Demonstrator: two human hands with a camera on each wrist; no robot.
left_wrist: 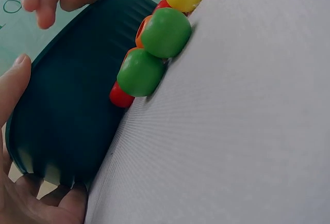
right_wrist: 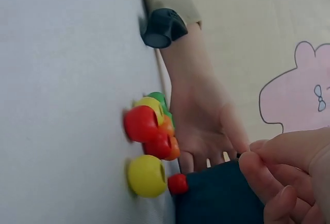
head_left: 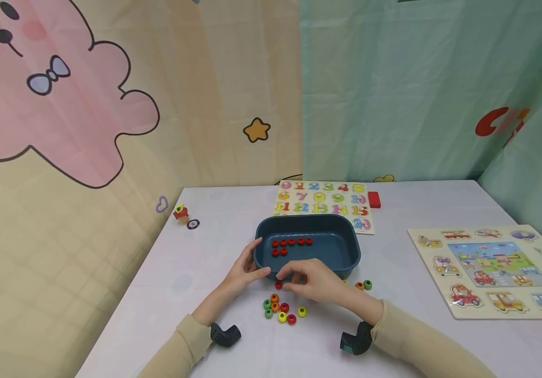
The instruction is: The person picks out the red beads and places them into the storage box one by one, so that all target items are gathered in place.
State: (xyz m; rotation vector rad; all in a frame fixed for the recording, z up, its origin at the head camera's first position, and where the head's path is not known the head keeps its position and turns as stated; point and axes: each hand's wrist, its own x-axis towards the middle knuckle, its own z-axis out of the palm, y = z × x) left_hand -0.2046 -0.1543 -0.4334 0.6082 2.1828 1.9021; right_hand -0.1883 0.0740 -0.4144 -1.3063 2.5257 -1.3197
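Left grip (head_left: 244, 271) spreads against blue tray (head_left: 334, 253), left end; right grip (head_left: 314, 281), loosely bent, hovers by red bead (head_left: 278, 285), near side.

The rear boundary consists of hanging fabric: a cream panel (head_left: 219, 79) at left and centre, and a pale green panel (head_left: 394, 94) at right. The vertical joint lies just right of frame centre. Printed markings: pink cartoon figure (head_left: 68, 115), upper left; orange star (head_left: 257, 130), above centre; purple heart outline, left of centre; red curved mark (head_left: 482, 125), upper right. Furniture: white-covered table (head_left: 299, 352), lower half. Lighting: soft, even.
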